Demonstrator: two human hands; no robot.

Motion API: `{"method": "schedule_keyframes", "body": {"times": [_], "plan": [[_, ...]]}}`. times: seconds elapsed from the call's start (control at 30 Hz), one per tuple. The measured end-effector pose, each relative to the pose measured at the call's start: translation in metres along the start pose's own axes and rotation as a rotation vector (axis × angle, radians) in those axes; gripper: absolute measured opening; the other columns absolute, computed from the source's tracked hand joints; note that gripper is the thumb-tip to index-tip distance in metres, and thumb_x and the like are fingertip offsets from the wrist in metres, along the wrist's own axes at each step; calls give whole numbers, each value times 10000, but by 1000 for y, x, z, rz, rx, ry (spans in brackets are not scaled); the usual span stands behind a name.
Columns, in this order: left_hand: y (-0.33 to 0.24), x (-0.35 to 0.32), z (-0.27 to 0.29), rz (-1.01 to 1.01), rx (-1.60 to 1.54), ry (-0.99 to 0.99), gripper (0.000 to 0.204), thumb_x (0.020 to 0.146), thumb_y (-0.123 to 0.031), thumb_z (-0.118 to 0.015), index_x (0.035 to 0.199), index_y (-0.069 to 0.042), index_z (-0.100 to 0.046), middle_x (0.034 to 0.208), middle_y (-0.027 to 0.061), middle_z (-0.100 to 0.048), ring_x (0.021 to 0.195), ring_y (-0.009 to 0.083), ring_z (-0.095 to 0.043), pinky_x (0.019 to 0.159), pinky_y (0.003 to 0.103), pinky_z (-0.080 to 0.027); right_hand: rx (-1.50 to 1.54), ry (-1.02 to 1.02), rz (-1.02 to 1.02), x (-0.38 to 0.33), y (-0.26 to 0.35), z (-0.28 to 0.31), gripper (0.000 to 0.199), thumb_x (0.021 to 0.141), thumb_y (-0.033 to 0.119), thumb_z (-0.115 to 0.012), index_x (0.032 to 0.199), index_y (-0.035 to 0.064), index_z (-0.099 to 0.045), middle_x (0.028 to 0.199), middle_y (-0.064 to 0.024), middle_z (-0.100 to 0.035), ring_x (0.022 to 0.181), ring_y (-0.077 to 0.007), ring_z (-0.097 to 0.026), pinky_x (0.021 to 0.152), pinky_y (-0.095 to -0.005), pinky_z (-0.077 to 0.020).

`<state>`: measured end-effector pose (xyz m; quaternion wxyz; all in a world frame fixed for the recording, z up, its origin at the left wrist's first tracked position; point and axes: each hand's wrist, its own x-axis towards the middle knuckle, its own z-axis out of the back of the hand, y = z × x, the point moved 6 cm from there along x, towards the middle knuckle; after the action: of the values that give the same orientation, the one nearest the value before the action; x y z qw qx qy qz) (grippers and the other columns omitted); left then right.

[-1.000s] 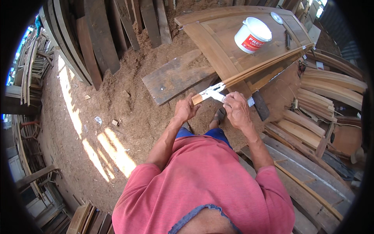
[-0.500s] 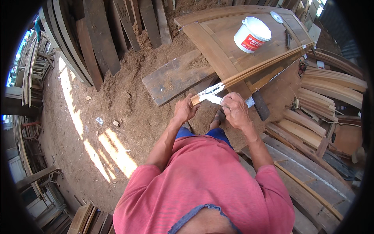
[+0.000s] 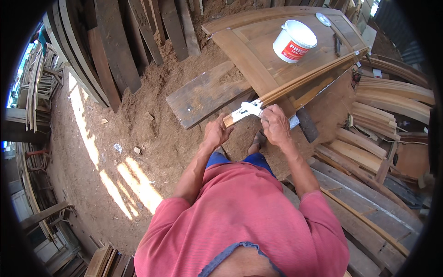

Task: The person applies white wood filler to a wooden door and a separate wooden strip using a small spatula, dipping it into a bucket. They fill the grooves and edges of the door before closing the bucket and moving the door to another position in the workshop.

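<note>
My left hand (image 3: 218, 133) is closed around the near end of a long wooden strip (image 3: 314, 75). The strip runs away to the right, along the edge of a wooden door panel (image 3: 251, 57). White paste, like glue, coats the stretch just past my left fingers. In my right hand (image 3: 276, 124) is a white, paste-covered spreader (image 3: 252, 109), pinched between the fingers and laid across the coated part. Its exact shape is hard to make out under the paste. A white bucket (image 3: 294, 42) with a red label stands on the panel.
A round white lid (image 3: 323, 19) and a dark tool (image 3: 337, 45) lie on the panel. A dusty plank (image 3: 207, 94) juts out beneath it. Boards (image 3: 115, 51) lean at the back left; stacked timber (image 3: 392, 101) fills the right. Sawdust covers the ground.
My right hand has shifted slightly up with the spreader, which now crosses the strip instead of sitting below it. My left hand keeps its hold on the strip's end.
</note>
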<state>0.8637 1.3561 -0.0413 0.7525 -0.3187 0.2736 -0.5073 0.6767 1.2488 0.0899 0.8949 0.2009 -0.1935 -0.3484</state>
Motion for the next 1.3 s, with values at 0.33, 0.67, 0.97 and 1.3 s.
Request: {"method": "schedule_keyframes", "body": {"times": [0.33, 0.67, 0.97, 1.3], "plan": [[-11, -3, 8, 1, 12, 12, 544, 873, -390, -752, 1312, -131, -562, 989, 216, -726, 951, 441, -681, 790, 509, -544, 2, 37, -206, -21, -25, 38, 115, 863, 110, -670, 957, 46, -652, 901, -182, -678, 911, -405, -650, 805, -487, -508], [-7, -1, 7, 22, 9, 55, 557, 866, -368, -761, 1326, -132, -555, 1022, 203, -727, 984, 437, -676, 818, 499, -550, 78, -90, -301, 4, -10, 43, 161, 923, 183, -627, 993, 43, -664, 854, -216, -693, 857, -437, -668, 737, -532, -502], [-1, 3, 1, 5, 13, 38, 570, 859, -376, -769, 1336, -148, -556, 1039, 211, -718, 954, 443, -680, 806, 496, -557, 267, 104, -581, -46, -56, 42, 208, 907, 175, -641, 1010, 7, -708, 839, -159, -734, 791, -300, -721, 751, -397, -542], [-29, -18, -6, -180, 96, -20, 560, 779, -84, -702, 1325, -131, -590, 1168, 206, -696, 1104, 397, -661, 912, 473, -558, 252, 12, -269, -15, -55, 112, 224, 850, 84, -686, 1054, 1, -733, 1015, -184, -705, 952, -326, -674, 864, -397, -524]]}}
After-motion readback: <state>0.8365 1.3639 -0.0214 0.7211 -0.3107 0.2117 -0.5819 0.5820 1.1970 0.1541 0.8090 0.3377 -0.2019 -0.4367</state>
